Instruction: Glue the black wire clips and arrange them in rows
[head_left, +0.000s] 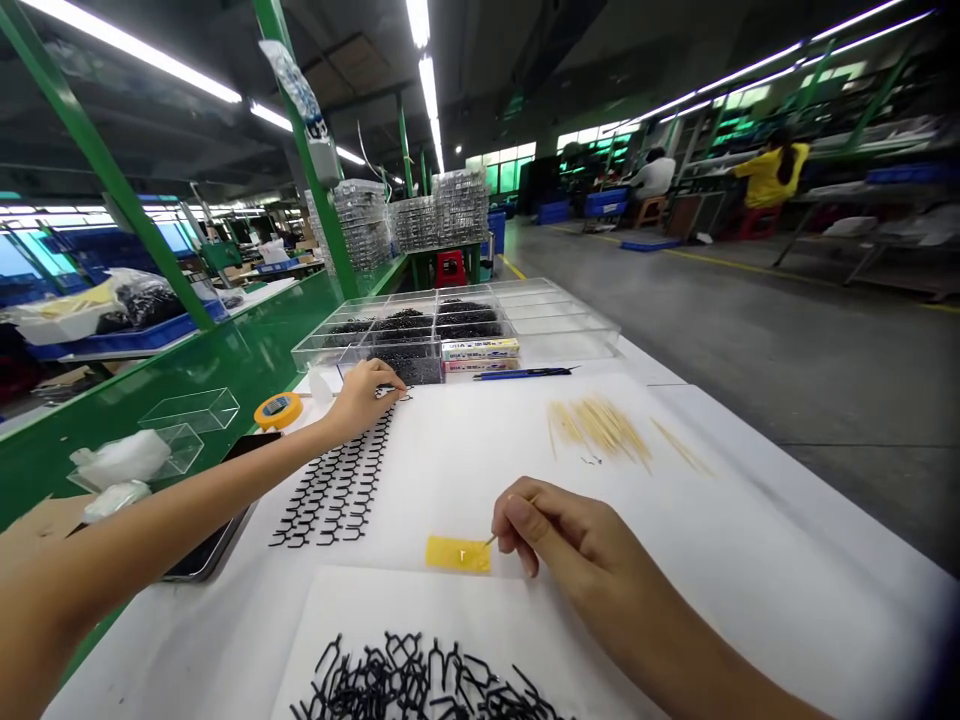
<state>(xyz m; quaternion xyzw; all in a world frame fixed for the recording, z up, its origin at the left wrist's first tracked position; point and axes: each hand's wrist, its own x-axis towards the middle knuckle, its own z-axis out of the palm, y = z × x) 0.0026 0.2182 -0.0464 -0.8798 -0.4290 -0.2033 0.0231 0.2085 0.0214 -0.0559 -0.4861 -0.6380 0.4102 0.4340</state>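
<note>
"Black plastic strip (pixel 334 480), shaped like a comb, lies under the left hand (pixel 364 400). It is stiff or soft?"

"I think it is light and little springy. Thin arms can bend, so better take it by the middle spine. The hand sits on its far end, but I cannot tell if it grips."

"And the right hand (pixel 564 535)?"

"Narrow pinch, holding a thin pale stick (pixel 491 540) just above yellow tape (pixel 457 553) on the white worktop (pixel 180 640)."

"Any writing?"

"Small boxes (pixel 480 355) beside the clear tray (pixel 562 320) have labels, but too small for me."
</note>
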